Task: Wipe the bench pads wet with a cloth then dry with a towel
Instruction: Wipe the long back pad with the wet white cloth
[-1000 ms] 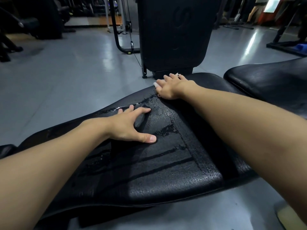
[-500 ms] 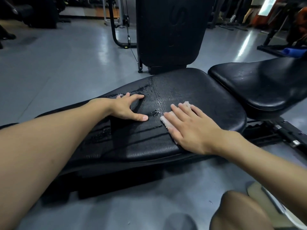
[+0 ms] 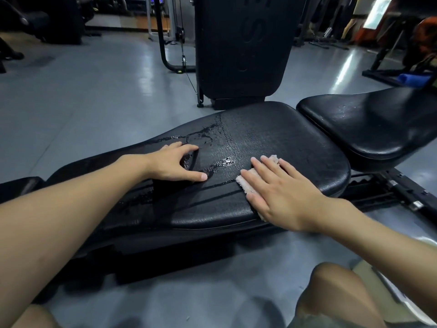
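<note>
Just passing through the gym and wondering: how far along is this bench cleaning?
Done: the long pad glistens with water streaks. In hand: the right hand presses a pale cloth flat on that pad while the left hand rests on it. Left: drying with a towel, none in view; the seat pad shows a few droplets, so it may be wetted too.

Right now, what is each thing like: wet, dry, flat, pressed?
long bench pad: wet in streaks near the middle.
seat pad: speckled with droplets, untouched.
cloth: flat on the long bench pad, pinned under the right hand.
right hand: fingers straight, pressing the cloth.
left hand: spread, resting on the long bench pad.
</note>
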A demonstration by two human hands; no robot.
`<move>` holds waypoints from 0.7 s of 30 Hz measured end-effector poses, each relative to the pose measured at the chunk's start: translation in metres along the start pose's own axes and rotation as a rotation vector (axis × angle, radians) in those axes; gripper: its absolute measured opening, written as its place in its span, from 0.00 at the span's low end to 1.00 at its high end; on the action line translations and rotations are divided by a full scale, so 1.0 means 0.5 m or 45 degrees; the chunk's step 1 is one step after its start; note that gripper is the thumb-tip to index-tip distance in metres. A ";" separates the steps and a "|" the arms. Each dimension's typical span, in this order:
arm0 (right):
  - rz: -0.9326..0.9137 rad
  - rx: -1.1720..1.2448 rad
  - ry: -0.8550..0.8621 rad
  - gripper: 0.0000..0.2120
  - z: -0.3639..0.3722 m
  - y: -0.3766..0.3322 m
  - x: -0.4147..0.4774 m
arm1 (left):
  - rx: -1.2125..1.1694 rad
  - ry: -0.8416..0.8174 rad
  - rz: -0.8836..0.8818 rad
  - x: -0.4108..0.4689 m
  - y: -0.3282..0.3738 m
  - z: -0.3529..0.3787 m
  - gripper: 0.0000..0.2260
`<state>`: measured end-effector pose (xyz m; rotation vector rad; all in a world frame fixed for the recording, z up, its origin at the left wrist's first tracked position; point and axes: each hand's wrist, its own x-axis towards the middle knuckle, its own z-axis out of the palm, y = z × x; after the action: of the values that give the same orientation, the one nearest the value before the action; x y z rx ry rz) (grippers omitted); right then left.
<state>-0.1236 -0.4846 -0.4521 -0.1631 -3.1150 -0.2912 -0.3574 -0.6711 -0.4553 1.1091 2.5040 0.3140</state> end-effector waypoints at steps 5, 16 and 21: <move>0.041 0.067 -0.134 0.34 -0.010 0.007 0.132 | -0.016 -0.006 -0.073 0.002 -0.003 0.013 0.56; 0.174 0.087 -0.214 0.30 0.005 0.048 0.511 | -0.066 -0.065 -0.098 0.017 -0.012 0.016 0.59; 0.237 0.071 -0.264 0.29 0.005 0.052 0.590 | -0.082 -0.065 -0.107 0.021 -0.016 0.020 0.56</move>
<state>-0.4140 -0.4283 -0.4445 -0.5110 -3.2731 -0.1956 -0.3647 -0.6682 -0.4697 0.9717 2.4692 0.3360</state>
